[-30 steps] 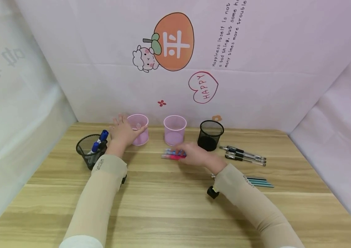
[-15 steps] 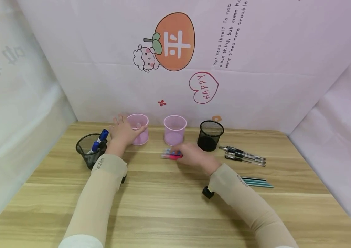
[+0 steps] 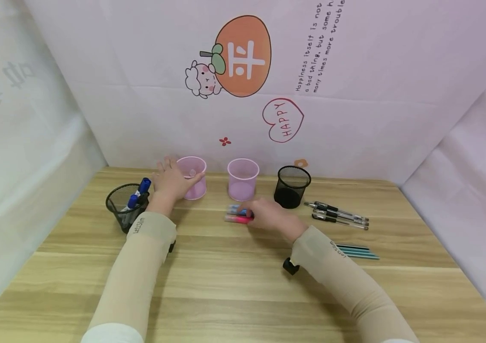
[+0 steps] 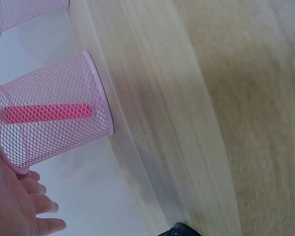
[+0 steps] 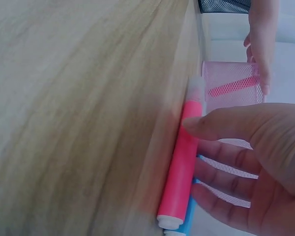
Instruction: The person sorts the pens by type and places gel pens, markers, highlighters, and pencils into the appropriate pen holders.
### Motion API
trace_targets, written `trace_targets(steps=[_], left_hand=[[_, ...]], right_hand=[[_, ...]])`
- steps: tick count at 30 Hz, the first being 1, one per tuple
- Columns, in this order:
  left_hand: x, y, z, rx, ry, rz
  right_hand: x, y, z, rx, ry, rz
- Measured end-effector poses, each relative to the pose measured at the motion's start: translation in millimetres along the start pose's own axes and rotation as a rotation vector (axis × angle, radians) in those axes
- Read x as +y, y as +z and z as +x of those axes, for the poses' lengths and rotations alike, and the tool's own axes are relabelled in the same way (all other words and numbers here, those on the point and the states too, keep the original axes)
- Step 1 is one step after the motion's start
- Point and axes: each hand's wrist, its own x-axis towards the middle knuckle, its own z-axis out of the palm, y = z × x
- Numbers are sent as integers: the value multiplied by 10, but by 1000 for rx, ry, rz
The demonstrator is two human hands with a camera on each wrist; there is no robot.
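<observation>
My left hand (image 3: 170, 183) rests at the rim of the left pink mesh pen cup (image 3: 196, 189), its thumb across the front and its other fingers stretched out. Through the mesh in the left wrist view, a pink marker (image 4: 49, 113) stands inside that cup. Farther right, my right hand (image 3: 270, 216) is low over the table in front of the middle pink mesh cup (image 3: 242, 186). It pinches a second pink marker (image 5: 179, 167) with a clear cap, the thumb on its near side and fingers behind. Beside this marker lies a blue marker (image 5: 187, 219), partly hidden.
A black mesh cup (image 3: 116, 202) holding blue-capped markers (image 3: 131, 203) stands at the left. Another black mesh cup (image 3: 291, 193) is right of the pink ones. Several black pens (image 3: 333, 214) and teal pencils (image 3: 356, 252) lie at the right. A printed cloth (image 3: 153, 119) hangs behind.
My right hand has shifted slightly left over the markers, its fingers coming in on the pink one. The left hand stays at its cup.
</observation>
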Motion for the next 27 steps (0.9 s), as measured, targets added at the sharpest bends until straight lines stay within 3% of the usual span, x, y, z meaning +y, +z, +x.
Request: trace_targets(steps=[10,27], left_hand=[[1,0,16,6,6,8],[-8,11,7,1,-5,0]], right_hand=[[6,-64,-40,-90,-10,25],[31,-52,-98,-71,-17,18]])
